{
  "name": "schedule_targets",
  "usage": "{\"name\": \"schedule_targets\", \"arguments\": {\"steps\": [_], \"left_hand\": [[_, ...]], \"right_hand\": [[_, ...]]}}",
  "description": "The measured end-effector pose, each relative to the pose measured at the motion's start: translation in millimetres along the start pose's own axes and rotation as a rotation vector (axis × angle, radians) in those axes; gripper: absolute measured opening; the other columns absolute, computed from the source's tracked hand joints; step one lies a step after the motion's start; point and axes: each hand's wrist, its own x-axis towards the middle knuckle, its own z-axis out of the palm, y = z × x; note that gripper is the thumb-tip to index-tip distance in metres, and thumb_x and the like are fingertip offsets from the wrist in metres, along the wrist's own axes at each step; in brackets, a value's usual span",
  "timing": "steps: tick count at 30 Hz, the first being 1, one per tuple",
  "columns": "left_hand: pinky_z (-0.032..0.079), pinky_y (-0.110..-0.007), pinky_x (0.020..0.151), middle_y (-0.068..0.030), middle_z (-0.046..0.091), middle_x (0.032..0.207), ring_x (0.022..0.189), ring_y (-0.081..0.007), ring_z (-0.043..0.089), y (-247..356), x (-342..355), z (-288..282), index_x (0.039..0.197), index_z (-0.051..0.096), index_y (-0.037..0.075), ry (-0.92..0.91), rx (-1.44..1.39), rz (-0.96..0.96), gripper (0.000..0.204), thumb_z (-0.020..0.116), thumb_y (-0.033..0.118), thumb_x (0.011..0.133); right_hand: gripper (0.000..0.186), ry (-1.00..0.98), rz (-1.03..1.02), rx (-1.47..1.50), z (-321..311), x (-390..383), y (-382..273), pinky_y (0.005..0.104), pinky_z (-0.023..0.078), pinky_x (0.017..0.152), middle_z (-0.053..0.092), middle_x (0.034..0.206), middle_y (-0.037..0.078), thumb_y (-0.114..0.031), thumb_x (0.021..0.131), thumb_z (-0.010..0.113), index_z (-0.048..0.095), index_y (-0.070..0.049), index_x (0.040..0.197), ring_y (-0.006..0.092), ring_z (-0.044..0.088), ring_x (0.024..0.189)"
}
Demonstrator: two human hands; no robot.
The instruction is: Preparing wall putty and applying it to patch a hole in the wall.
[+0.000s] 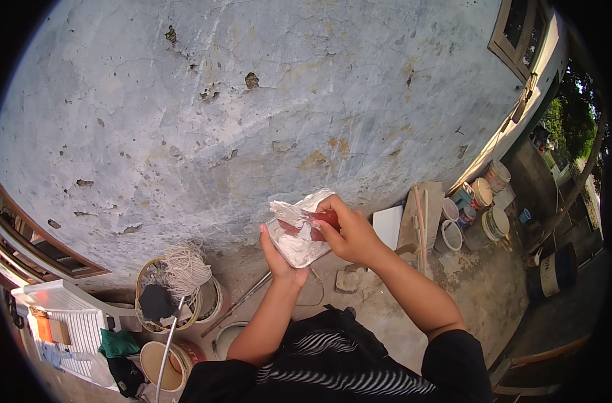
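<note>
My left hand (289, 269) supports a shallow, light-coloured tray (304, 260) from below and at its near side. Thick white paste (296, 247) is heaped inside it and smeared over its rim. Closed round the reddish-brown handle of a putty knife (331, 217), my right hand (352, 232) is over the tray's right side. White paste coats the knife's blade, so its edge is hidden. Both hands are in front of a worn, pale blue-grey wall (252, 134) with cracks, chips and small holes.
At the lower left stand buckets (163, 366), a mop (188, 269) with a long metal handle, and a white slatted piece (77, 316). Boards (417, 221) lean on the wall at right, beside several paint pails (494, 221). A stone block (347, 279) lies on the floor.
</note>
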Motion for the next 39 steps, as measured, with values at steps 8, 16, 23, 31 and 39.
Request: {"name": "schedule_targets", "arguments": {"steps": [8,16,23,31,39], "left_hand": [[0.043,-0.049,0.111,-0.0193,0.053,0.145,0.133,-0.0365,0.052,7.5,7.7,-2.9,0.144,0.046,-0.001,-0.082,-0.031,0.021,0.084,0.035,0.068,0.098],[0.045,-0.049,0.108,-0.0160,0.057,0.141,0.128,-0.0348,0.056,-13.3,17.3,3.5,0.142,0.050,0.003,0.032,0.062,0.103,0.080,0.035,0.068,0.097],[0.042,-0.051,0.110,-0.0157,0.055,0.144,0.132,-0.0362,0.054,-29.9,18.0,6.6,0.144,0.048,0.003,0.012,-0.003,0.119,0.081,0.035,0.068,0.097],[0.044,-0.047,0.108,-0.0147,0.057,0.141,0.127,-0.0333,0.057,-70.2,26.3,29.4,0.143,0.049,0.004,0.024,0.067,0.184,0.079,0.035,0.067,0.097],[0.045,-0.048,0.107,-0.0146,0.060,0.137,0.124,-0.0328,0.059,-107.7,27.5,41.5,0.141,0.050,0.002,0.070,0.068,0.270,0.079,0.035,0.066,0.098]], "right_hand": [[0.019,0.184,0.005,-0.267,-53.1,10.5,8.5,0.0382,0.054,0.065,0.069,0.079,0.017,-0.008,0.095,0.064,0.051,-0.004,0.108,0.0356,0.072,0.074],[0.019,0.118,0.089,-0.095,-18.1,2.0,12.8,0.0414,0.053,0.064,0.069,0.080,0.018,-0.006,0.094,0.063,0.051,-0.004,0.108,0.0395,0.071,0.076],[0.016,0.258,-0.003,-0.151,-56.7,2.9,38.3,0.0361,0.054,0.062,0.071,0.082,0.019,-0.006,0.095,0.064,0.053,-0.003,0.107,0.0302,0.074,0.075],[0.016,0.341,-0.088,-0.165,-46.0,1.5,82.9,0.0345,0.057,0.065,0.073,0.085,0.017,-0.007,0.095,0.065,0.055,-0.002,0.106,0.0292,0.076,0.078],[0.017,0.150,-0.096,0.007,-117.5,-20.4,82.3,0.0336,0.057,0.068,0.074,0.087,0.014,-0.007,0.093,0.067,0.059,-0.003,0.107,0.0261,0.076,0.081]]}}
